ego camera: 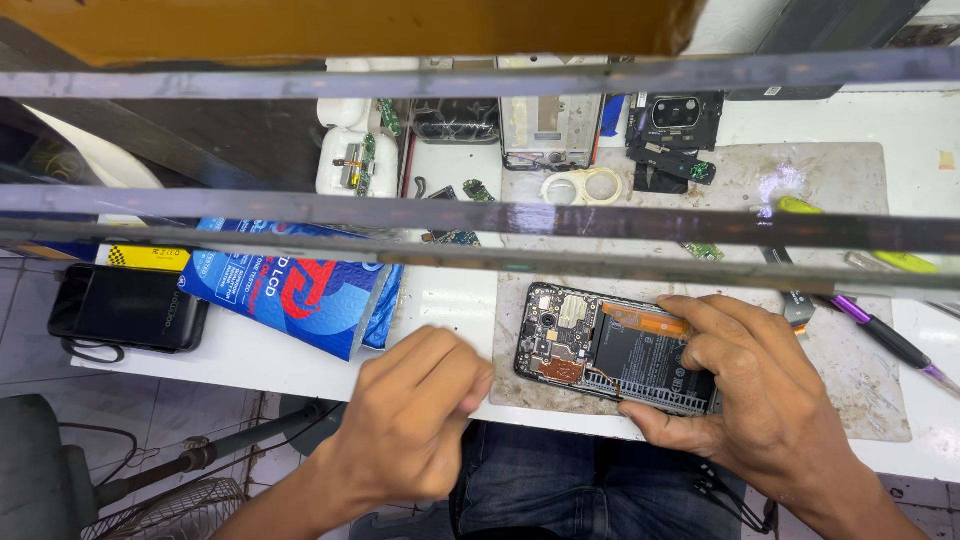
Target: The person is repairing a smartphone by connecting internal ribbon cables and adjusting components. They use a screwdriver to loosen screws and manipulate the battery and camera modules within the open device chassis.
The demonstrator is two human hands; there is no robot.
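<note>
the opened phone (612, 350) is being held on the mat (850, 360) near the tabletop edge by the right hand (745, 385), fingers clamped on it. the left hand (415, 420) is being kept curled beside it, holding nothing seen. the thin orange cable (645, 320) is being pressed and could be torn.

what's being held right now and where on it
The right hand grips the opened phone at its right end, flat on the mat. The left hand holds nothing visible.

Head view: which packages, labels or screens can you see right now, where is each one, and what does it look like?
Blue padded pouch: left of centre on the white bench, flat, blue with red and white print.
Dark phone: far left bench edge, black rectangle, screen dark.
Yellow label: just above that phone, yellow strip with black marks.
Opened phone: on the grey mat under the right hand, black battery bearing small white markings.
</note>
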